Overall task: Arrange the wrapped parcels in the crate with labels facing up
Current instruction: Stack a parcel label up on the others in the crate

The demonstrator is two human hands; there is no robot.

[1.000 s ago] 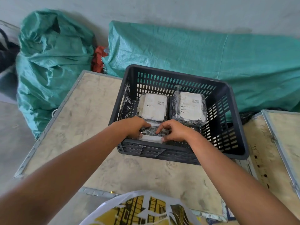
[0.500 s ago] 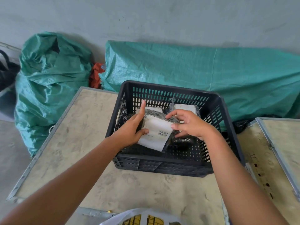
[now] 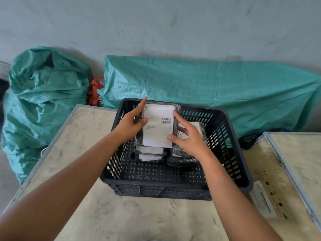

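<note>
parcels (image 3: 150,153) in crate (image 3: 175,186), crate on table (image 3: 83,141)

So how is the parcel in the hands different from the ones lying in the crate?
The held parcel is up above the black crate, gripped by the left hand and right hand; the left stack rests on the crate floor. The held parcel's white label shows whole, with barcodes; the left stack shows only label edges. Both are black-wrapped with white labels.

Black slotted crate (image 3: 231,153) on a mottled beige counter (image 3: 83,136), white barcoded label (image 3: 158,126) on a black-wrapped parcel (image 3: 176,131), teal woven tarpaulin (image 3: 225,87) and teal sack (image 3: 45,94) behind, red-orange cloth (image 3: 94,89) between, grey wall (image 3: 156,23).
</note>
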